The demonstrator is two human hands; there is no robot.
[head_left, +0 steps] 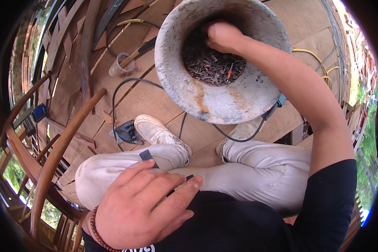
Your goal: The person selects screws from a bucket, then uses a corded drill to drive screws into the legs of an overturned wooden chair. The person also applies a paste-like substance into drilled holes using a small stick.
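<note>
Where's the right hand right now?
Head view, upper centre: the right hand is inside the grey bucket, on the pile of dark nails.

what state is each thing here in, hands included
right hand: reached into the bucket, fingers down among the nails
left hand: resting on the lap over a dark flat object, grip unclear
bucket: upright, stained, partly filled
nails: loose heap, dark and rusty
black cable: lying slack across the plank floor
plastic cup: lying tipped over
</note>
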